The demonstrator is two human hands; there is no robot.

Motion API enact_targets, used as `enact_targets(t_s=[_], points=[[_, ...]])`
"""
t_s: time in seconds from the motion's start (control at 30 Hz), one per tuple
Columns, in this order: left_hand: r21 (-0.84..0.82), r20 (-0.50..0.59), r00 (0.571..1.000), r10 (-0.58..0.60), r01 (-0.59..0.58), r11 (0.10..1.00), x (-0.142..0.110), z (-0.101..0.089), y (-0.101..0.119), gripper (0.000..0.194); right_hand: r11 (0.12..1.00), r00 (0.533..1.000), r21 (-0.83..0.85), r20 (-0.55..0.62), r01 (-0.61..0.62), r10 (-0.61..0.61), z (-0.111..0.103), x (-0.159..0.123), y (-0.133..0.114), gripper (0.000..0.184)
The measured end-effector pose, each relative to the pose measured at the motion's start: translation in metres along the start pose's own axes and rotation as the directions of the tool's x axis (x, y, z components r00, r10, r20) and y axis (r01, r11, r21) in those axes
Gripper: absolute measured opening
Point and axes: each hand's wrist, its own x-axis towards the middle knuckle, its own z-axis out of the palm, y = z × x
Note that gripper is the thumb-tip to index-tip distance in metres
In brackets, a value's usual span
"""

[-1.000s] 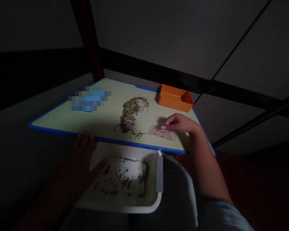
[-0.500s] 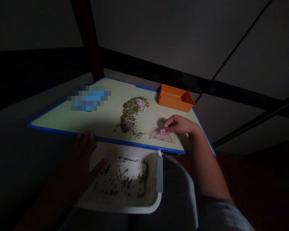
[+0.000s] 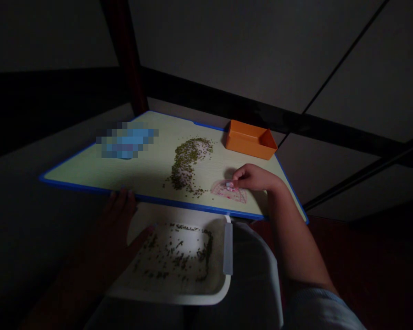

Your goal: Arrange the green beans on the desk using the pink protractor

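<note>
My right hand (image 3: pixel 253 178) rests on a pale table (image 3: pixel 151 172) with a blue rim, its fingers pinched on a clear pink half-round protractor (image 3: pixel 229 191) that lies flat on the table. A curved heap of small green beans (image 3: pixel 187 162) lies just left of the protractor. My left hand (image 3: pixel 119 220) is in shadow below the table's near edge and grips the left side of a white tray (image 3: pixel 179 261), which holds scattered green beans.
An orange box (image 3: pixel 250 140) stands at the table's far right corner. A blurred blue object (image 3: pixel 127 140) lies at the far left. Dark walls and a dark post stand behind the table. The room is dim.
My right hand has slid the protractor a little to the left, closer to the beans. The left hand and tray have barely moved.
</note>
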Motion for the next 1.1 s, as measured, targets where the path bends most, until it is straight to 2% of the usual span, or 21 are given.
enact_targets(t_s=[0.37,0.57,0.87,1.1], points=[[0.023,-0.023,0.999,0.029,-0.029,0.999,-0.0026,0.0032,-0.0035,0.088,0.999,0.998,-0.02,-0.044,-0.049,0.048,-0.0008,0.0014,0.0015,0.028],[0.01,-0.022,1.0,0.022,-0.022,1.0,-0.0017,0.0012,-0.0008,0.088,0.999,0.996,-0.005,-0.086,-0.034,0.033,0.0039,0.0055,0.0004,0.031],[0.008,-0.048,0.998,0.033,-0.033,0.999,-0.0018,0.0045,-0.0029,0.087,0.989,0.997,0.131,-0.02,0.075,-0.073,0.0044,0.0042,-0.0005,0.035],[0.017,-0.066,0.997,0.051,-0.05,0.999,-0.0014,0.0048,-0.0027,0.087,0.988,0.998,0.143,0.016,0.051,-0.054,0.0018,0.0013,0.003,0.036]])
